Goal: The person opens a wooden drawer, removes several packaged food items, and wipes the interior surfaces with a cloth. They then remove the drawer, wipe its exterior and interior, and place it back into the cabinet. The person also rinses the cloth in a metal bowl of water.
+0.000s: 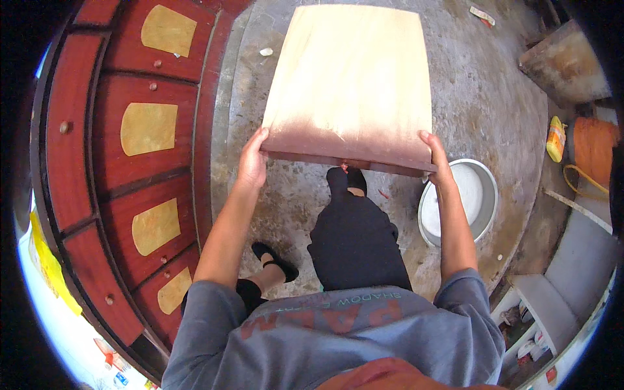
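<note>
A wide wooden drawer, seen on a pale broad wooden face with a dark reddish-brown front edge, is held out level before me. My left hand grips its near left corner, thumb on the top face. At the near right corner my right hand grips it the same way. The fingers underneath are mostly hidden. Something small and red shows at the middle of the front edge. To the left stands a red-brown wooden cabinet with round knobs and yellowish panels on its doors.
A round metal basin sits on the concrete floor to the right, partly behind my right forearm. Farther right are a yellow bottle, an orange container and a low shelf unit. A board leans at the upper right.
</note>
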The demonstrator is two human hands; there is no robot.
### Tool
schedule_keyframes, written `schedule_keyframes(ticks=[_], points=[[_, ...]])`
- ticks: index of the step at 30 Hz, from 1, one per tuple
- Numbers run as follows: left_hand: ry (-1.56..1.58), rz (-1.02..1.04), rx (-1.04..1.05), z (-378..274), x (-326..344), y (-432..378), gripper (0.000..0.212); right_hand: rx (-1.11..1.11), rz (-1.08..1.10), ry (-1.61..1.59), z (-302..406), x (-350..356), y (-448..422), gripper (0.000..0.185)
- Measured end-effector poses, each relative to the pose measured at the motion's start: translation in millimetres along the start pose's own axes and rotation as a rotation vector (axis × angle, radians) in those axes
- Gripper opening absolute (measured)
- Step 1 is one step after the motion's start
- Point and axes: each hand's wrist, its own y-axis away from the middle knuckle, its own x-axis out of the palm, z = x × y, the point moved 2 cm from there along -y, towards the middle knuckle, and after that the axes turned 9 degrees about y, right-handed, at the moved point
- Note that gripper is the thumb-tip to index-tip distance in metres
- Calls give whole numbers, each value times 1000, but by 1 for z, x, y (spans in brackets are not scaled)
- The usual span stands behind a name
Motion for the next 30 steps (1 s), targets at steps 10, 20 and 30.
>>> schedule_keyframes(ticks=[10,20,30], points=[[35,-39,-111,-4,-20,15,48,80,16,-82,-1,15,2,70],[200,-43,-154,56,-57,-3,50,-16,0,233,45,36,-8,75],[35,-415,16,61,-72,15,62,27,83,18,90,123,13,42]])
